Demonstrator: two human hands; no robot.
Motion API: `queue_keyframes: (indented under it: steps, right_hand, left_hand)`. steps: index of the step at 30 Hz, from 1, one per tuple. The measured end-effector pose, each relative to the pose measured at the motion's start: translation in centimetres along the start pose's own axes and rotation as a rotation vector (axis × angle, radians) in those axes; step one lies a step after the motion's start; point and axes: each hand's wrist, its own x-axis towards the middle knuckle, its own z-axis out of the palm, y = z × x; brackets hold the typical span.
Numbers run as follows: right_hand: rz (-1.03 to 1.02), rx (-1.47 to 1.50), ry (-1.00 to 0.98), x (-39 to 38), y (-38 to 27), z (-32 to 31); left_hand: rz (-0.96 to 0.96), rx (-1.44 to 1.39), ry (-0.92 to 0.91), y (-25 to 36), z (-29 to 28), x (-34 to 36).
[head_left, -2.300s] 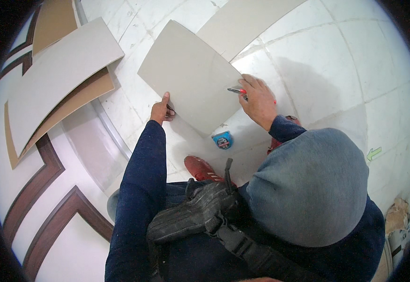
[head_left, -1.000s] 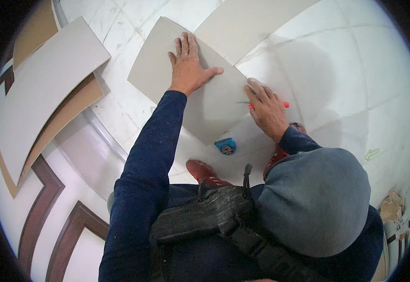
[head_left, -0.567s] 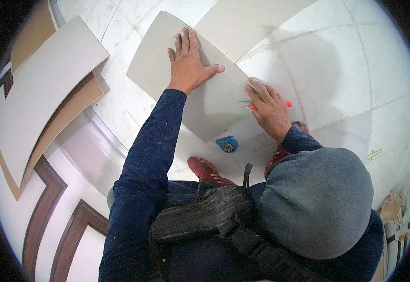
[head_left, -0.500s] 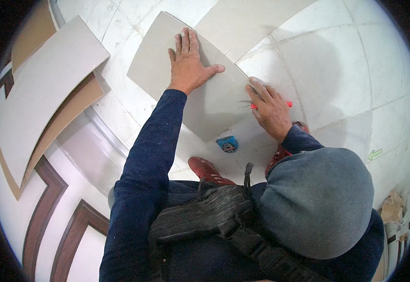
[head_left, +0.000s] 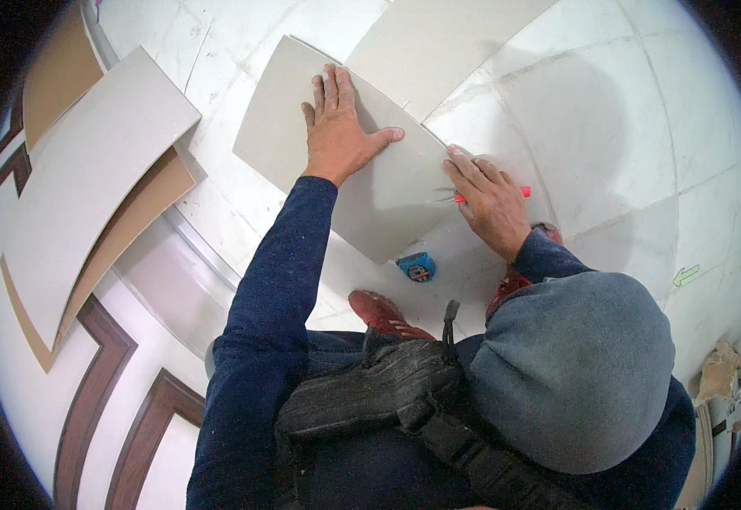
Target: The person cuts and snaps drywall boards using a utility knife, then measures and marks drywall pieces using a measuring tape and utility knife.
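A piece of grey plasterboard (head_left: 272, 127) lies slantwise in front of me, over the pale tiled floor. My left hand (head_left: 336, 132) presses flat on its face, fingers spread and thumb pointing right. At the board's right edge is my right hand (head_left: 491, 195), its fingertips resting along that edge. Tucked in the same hand is a slim tool with a red handle (head_left: 525, 192); its thin metal tip points left over the board. Whether it is a knife or a scriber cannot be made out. A blue tape measure (head_left: 417, 267) sits just below the board's near corner.
Several large board offcuts (head_left: 102, 161), grey and brown, are stacked at the left over white panels with dark brown trim (head_left: 102, 365). Another grey sheet (head_left: 438, 51) lies beyond my board. My red shoes (head_left: 383, 314) stand close to the tape measure. A small green arrow (head_left: 686, 275) marks the right floor.
The whole view has shifted slightly, so most things sit a little lower. Both hands keep their places on the board, and the red-handled tool stays in my right hand.
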Motion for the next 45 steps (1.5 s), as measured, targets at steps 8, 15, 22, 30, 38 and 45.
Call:
queue_keyframes:
  steps: [8, 15, 22, 30, 38, 45]
  right_hand:
    - [0.449, 0.253, -0.406, 3.5, -1.2, -7.9]
    - [0.199, 0.289, -0.339, 9.5, 0.5, -11.9]
    - [0.251, 0.091, -0.349, 13.0, -0.7, -7.5]
    - [0.35, 0.069, -0.259, 13.3, -3.8, -4.1]
    - [0.348, 0.081, -0.212, 14.5, -3.7, -2.2]
    - [0.301, 0.082, -0.144, 15.0, -3.7, -1.6]
  left_hand:
    - [-0.02, 0.036, -0.066, 1.8, -0.8, 0.5]
    - [-0.008, 0.238, -0.264, 2.1, -1.5, 1.9]
    - [-0.013, 0.053, -0.19, 1.9, -1.6, 1.7]
    - [-0.066, 0.093, -0.261, 2.4, -1.9, 1.8]
    - [-0.041, 0.169, -0.255, 1.9, -0.4, 2.2]
    - [-0.051, 0.031, -0.131, 1.4, 0.1, 2.0]
